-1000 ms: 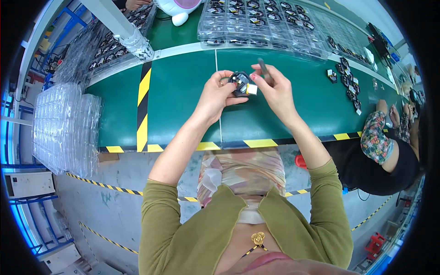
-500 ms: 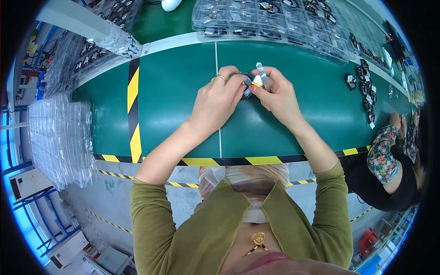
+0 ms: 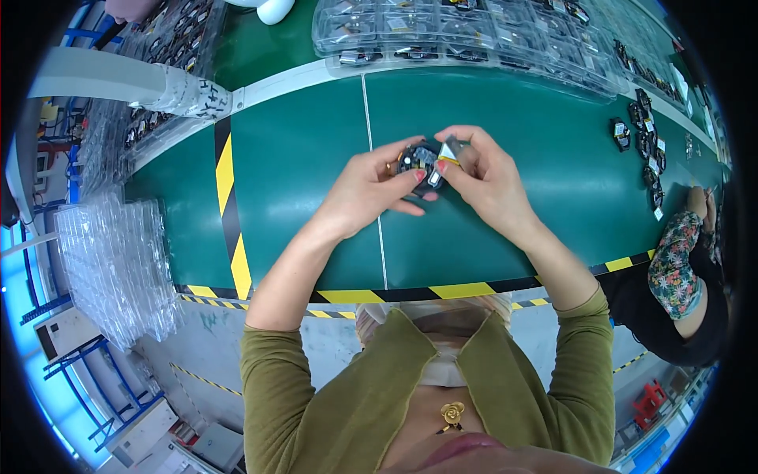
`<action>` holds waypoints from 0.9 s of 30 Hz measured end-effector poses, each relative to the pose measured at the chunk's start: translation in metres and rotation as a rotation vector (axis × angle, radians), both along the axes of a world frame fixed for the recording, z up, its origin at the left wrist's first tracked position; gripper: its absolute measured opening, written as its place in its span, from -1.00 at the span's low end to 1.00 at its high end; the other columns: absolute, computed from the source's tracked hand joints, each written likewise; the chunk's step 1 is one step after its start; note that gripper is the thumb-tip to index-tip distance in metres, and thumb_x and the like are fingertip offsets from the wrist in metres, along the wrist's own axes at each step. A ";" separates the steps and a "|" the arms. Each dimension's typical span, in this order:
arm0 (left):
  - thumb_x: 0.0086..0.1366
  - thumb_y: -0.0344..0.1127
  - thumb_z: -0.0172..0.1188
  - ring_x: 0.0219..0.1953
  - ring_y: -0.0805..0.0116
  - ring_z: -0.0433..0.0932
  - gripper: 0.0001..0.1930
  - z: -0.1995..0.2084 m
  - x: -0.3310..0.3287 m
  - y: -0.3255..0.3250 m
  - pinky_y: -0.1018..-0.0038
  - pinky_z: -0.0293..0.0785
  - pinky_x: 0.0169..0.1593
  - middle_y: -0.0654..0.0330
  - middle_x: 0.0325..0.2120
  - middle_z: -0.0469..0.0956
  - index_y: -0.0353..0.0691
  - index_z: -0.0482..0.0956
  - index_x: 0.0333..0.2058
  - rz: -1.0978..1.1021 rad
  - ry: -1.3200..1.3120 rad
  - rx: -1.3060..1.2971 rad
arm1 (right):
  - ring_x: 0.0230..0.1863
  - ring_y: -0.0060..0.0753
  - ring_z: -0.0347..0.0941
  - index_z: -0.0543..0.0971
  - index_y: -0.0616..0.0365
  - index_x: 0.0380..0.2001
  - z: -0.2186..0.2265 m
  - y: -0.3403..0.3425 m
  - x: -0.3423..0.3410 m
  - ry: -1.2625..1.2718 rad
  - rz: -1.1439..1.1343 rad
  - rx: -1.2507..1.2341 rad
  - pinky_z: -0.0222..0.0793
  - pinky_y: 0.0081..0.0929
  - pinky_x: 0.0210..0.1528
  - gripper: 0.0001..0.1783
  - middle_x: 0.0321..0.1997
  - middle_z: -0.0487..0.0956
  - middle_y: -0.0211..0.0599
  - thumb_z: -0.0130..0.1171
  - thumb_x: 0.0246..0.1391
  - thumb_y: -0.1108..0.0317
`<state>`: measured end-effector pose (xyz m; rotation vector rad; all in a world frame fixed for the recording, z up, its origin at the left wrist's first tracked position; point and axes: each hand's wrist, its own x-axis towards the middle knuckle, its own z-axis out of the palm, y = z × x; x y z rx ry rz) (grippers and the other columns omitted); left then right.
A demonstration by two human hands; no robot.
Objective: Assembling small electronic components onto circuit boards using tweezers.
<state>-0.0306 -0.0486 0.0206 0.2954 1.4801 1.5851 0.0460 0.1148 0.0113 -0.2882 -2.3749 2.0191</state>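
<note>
In front of me, above the green worktable, my left hand grips a small round black electronic assembly. Its thumb presses on the face, where circuit parts show, and the other fingers reach behind and below. My right hand is closed at the assembly's right side, thumb and fingertips pinching a small white-and-silver tab with a yellow edge. Whether this tab is joined to the assembly is hard to see. The right fingers partly hide it.
Clear plastic trays holding similar black assemblies stand beyond the table's far rail. More loose assemblies lie at the right, near a co-worker's patterned sleeve. Stacked clear trays stand at the left, below a white post.
The assembly has turned so its circuit face shows, and my left thumb now lies on it. The silver strip that stood upright from my right hand no longer shows as a long strip.
</note>
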 end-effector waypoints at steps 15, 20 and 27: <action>0.31 -0.07 -0.33 0.01 0.11 0.30 -0.54 -0.014 -0.006 -0.006 0.27 0.26 0.09 -0.03 -0.03 0.26 -0.30 0.12 0.02 0.352 -0.665 0.625 | -0.19 -0.15 0.44 0.41 0.45 -0.22 0.001 -0.010 0.002 0.049 -0.102 -0.748 0.43 -0.42 -0.17 -0.73 -0.12 0.40 0.06 -0.10 0.09 0.43; 0.27 -0.02 -0.25 0.09 0.14 0.19 -0.47 -0.013 -0.002 -0.005 0.25 0.17 0.15 -0.01 0.02 0.20 -0.23 0.01 0.10 0.257 -0.592 0.659 | -0.18 -0.17 0.44 0.39 0.44 -0.16 -0.006 -0.008 0.002 0.049 -0.142 -0.748 0.42 -0.43 -0.16 -0.70 -0.11 0.40 0.05 -0.08 0.08 0.44; 0.25 -0.03 -0.19 0.07 0.14 0.22 -0.47 -0.016 -0.002 -0.004 0.25 0.23 0.11 -0.04 0.02 0.20 -0.21 0.02 0.09 0.233 -0.644 0.647 | -0.25 -0.23 0.45 0.46 0.43 -0.25 -0.002 -0.011 0.006 0.265 -0.029 -0.341 0.44 -0.41 -0.21 -0.79 -0.20 0.44 0.00 -0.03 0.00 0.57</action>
